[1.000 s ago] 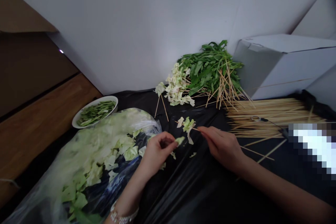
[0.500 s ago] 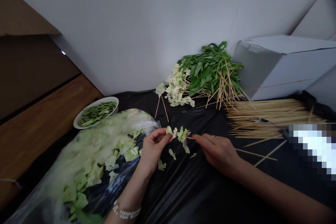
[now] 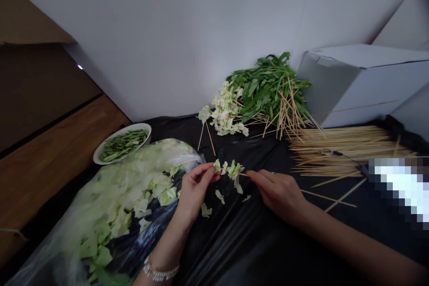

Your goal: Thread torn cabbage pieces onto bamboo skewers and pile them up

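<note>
My right hand point(image 3: 279, 192) is closed on a thin wooden skewer point(image 3: 244, 174) that points left. Pieces of pale cabbage point(image 3: 233, 170) are threaded along the skewer between my hands. The fingers of my left hand point(image 3: 197, 187) pinch a cabbage leaf point(image 3: 217, 165) at the skewer's left end. A few loose cabbage scraps point(image 3: 206, 210) lie on the black sheet below. To the left, a clear plastic bag point(image 3: 110, 187) holds many cabbage pieces.
A white bowl point(image 3: 97, 156) of cut green vegetables stands left. Behind are skewered cabbage point(image 3: 225, 111) and leafy greens point(image 3: 264, 87). On the right lie many bare skewers point(image 3: 338, 147), small scissors point(image 3: 326, 152) and a white box point(image 3: 378, 85).
The cabbage pieces near my left fingers have shifted very slightly to the right. Both hands keep almost the same place and grip.
</note>
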A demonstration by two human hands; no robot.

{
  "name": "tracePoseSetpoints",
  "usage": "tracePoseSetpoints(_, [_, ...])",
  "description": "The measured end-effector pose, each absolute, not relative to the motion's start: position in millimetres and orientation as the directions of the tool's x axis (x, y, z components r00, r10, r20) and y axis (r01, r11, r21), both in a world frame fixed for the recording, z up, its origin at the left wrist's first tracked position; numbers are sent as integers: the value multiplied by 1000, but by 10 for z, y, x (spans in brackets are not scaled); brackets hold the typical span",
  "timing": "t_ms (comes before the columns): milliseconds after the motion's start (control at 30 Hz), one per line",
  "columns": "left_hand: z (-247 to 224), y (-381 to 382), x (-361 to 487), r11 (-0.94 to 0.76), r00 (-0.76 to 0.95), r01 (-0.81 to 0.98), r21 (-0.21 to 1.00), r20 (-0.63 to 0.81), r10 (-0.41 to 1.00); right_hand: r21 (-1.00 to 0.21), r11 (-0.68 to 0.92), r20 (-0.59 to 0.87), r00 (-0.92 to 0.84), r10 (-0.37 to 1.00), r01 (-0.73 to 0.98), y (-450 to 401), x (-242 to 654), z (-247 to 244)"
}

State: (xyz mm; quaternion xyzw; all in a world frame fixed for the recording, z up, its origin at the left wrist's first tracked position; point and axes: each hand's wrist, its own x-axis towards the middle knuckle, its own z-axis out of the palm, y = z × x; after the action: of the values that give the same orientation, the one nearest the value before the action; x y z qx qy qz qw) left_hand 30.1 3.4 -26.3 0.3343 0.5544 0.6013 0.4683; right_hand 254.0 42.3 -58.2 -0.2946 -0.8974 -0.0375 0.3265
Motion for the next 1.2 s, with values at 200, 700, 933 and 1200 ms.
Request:
tracePoseSetpoints(200, [-285,37,258,105,-301,-243,964,-178,937,-128,834,624,-610,488,537,406,2533,-556])
tracePoseSetpoints(700, [-273,32,265,185,-205,-395,900,-283,937,-146,853,625,-622,472,501,366,2522,-576])
tracePoseSetpoints(933, [-273,36,314,226,-205,-412,883,-332,921,-178,849,599,-630,494,497,362,2521,-594])
tracePoseSetpoints(1200, [-304,10,332,223,-183,-311,924,-288,940,-211,848,520,-679,518,485,355,2531,-597])
